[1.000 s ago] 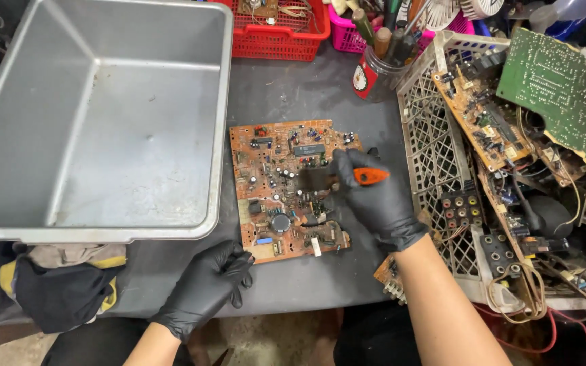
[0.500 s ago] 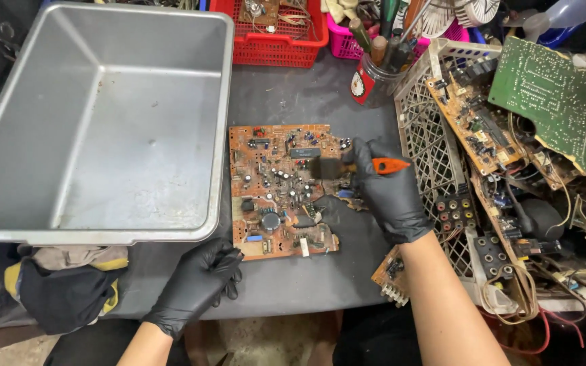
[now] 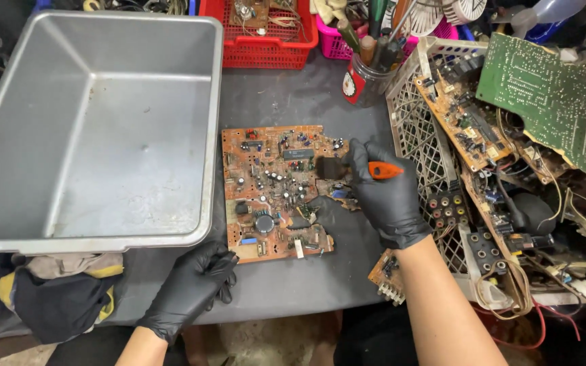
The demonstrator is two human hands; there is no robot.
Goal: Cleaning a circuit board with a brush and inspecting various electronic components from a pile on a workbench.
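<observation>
A brown circuit board [image 3: 272,190] crowded with small parts lies flat on the dark table [image 3: 286,285]. My right hand [image 3: 388,193], in a black glove, grips an orange-handled brush [image 3: 350,169] whose dark bristle head rests on the board's right part. My left hand [image 3: 191,285], also gloved, lies on the table at the board's lower left corner, fingers bent, holding nothing.
A large grey metal tub [image 3: 96,129] fills the left. Red baskets [image 3: 266,34] and a cup of tools [image 3: 367,68] stand at the back. A white crate [image 3: 418,129] and a pile of circuit boards and wires [image 3: 530,149] crowd the right. A cloth [image 3: 55,291] hangs at lower left.
The view shifted slightly. The brush has stayed on the board's right side while my left hand has slid closer to the board's lower left corner.
</observation>
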